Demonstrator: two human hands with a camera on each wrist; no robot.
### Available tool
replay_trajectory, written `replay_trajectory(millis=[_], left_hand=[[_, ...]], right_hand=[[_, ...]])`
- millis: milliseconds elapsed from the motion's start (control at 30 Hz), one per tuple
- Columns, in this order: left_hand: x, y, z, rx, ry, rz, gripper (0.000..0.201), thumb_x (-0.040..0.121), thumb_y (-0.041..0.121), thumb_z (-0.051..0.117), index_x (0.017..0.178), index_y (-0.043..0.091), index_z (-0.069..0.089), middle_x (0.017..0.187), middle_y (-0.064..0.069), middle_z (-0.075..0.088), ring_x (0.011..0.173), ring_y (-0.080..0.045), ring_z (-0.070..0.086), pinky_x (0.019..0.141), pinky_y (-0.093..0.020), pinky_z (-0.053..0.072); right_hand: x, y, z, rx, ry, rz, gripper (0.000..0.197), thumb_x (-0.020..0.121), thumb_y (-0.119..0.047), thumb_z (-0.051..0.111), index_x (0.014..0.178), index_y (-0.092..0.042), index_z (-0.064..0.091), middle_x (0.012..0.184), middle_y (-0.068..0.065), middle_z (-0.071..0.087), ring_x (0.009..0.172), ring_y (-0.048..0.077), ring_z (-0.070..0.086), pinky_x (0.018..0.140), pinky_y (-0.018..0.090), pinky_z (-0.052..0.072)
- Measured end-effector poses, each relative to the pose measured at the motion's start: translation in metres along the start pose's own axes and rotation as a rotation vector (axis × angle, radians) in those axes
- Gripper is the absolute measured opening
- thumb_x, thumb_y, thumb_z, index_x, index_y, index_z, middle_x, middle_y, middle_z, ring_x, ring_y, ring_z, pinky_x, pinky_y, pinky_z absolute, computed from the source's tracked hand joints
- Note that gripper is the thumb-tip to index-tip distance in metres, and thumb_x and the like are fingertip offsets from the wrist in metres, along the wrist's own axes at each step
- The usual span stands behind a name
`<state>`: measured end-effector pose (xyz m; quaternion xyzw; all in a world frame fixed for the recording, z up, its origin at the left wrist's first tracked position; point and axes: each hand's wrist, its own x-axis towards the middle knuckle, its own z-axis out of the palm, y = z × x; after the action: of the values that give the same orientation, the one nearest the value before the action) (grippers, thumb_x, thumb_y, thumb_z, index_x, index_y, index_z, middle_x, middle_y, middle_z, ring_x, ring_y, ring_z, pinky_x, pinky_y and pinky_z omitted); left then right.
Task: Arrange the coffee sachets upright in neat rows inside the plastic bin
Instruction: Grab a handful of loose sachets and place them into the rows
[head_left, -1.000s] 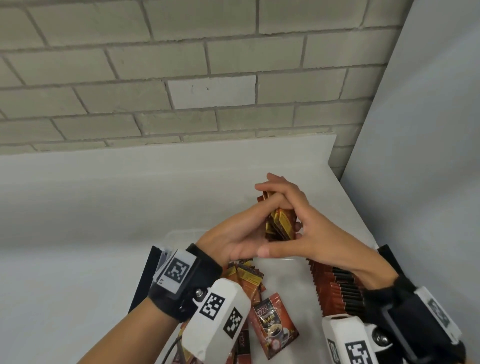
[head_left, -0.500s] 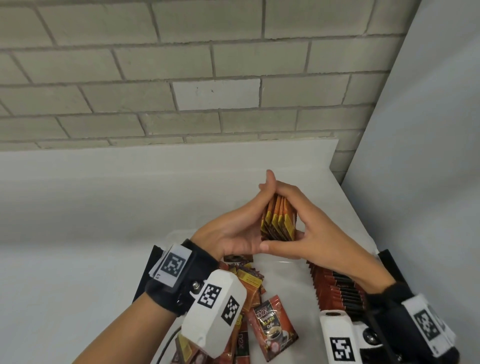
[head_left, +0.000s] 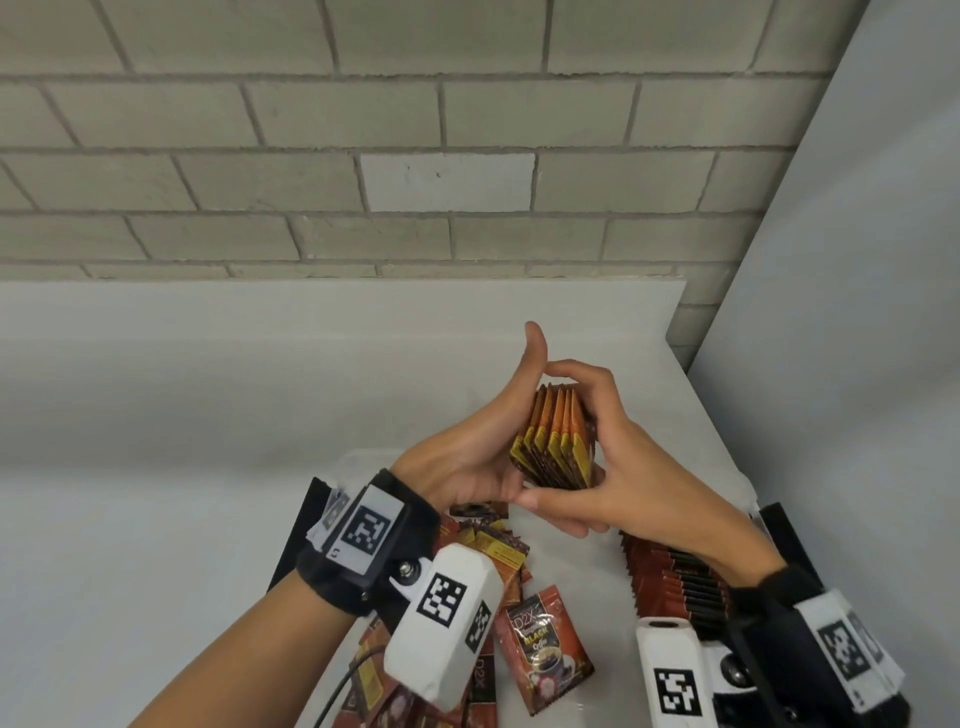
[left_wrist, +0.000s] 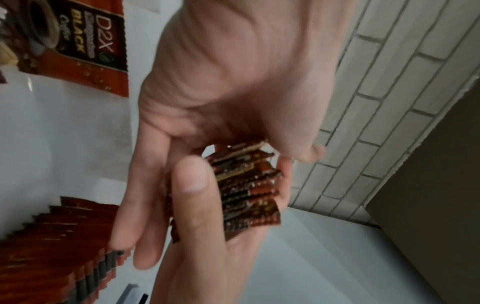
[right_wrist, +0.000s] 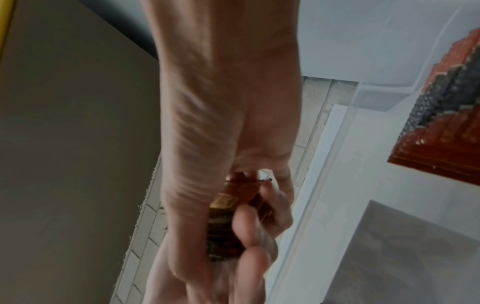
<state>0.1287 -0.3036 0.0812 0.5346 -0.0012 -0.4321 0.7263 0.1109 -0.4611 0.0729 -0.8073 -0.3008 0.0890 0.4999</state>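
brick wall (head_left: 447, 182) | sachet stack (head_left: 556, 441) pinched between both hands

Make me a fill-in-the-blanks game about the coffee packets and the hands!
1. The bundle of coffee sachets is held between ____ hands.
2. The wall behind the table is made of ____.
3. The finished row of sachets stands under the ____ hand.
4. The loose sachet lying face up has the word ____ printed under "D2X".

Missing words: two; bricks; right; BLACK
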Motion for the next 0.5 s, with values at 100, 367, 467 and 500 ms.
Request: replay_trajectory(millis=[100, 367, 467, 500], left_hand=[[0.002, -0.003, 0.004, 0.021, 0.012, 0.039, 0.096, 0.067, 0.088, 0.031, 0.122, 0.014, 0.058, 0.116, -0.020, 0.065, 0.108, -0.042, 0.063, 0.087, -0.058, 0.052], [0.004, -0.004, -0.002, 0.002, 0.045, 0.263, 0.023, 0.080, 0.008, 0.061, 0.101, 0.009, 0.068, 0.101, -0.011, 0.067, 0.096, -0.021, 0.065, 0.088, -0.034, 0.053], [0.005, -0.005, -0.007, -0.106, 0.036, 0.352, 0.017, 0.080, 0.000, 0.059, 0.086, 0.007, 0.073, 0.091, -0.010, 0.071, 0.086, -0.021, 0.069, 0.086, -0.035, 0.056], [0.005, -0.005, -0.007, -0.127, 0.037, 0.383, 0.019, 0.081, -0.001, 0.058, 0.088, 0.007, 0.073, 0.093, -0.011, 0.071, 0.088, -0.022, 0.069, 0.086, -0.037, 0.057]], right_hand=[[0.001, 0.002, 0.001, -0.016, 0.051, 0.002, 0.097, 0.074, -0.018, 0.082, 0.124, -0.063, 0.012, 0.104, -0.010, 0.052, 0.094, 0.005, 0.063, 0.079, 0.022, 0.055], [0.005, 0.014, -0.001, 0.024, 0.124, 0.003, 0.108, 0.060, -0.049, 0.085, 0.141, -0.048, 0.014, 0.135, -0.011, 0.042, 0.123, -0.003, 0.047, 0.099, 0.017, 0.044], [0.006, 0.012, -0.005, 0.115, 0.255, 0.013, 0.097, 0.064, -0.070, 0.068, 0.142, -0.042, 0.019, 0.137, -0.013, 0.040, 0.125, -0.009, 0.042, 0.098, 0.013, 0.043], [0.006, 0.010, -0.007, 0.140, 0.310, 0.029, 0.088, 0.070, -0.069, 0.060, 0.142, -0.037, 0.023, 0.133, -0.014, 0.044, 0.118, -0.013, 0.046, 0.093, 0.012, 0.046]])
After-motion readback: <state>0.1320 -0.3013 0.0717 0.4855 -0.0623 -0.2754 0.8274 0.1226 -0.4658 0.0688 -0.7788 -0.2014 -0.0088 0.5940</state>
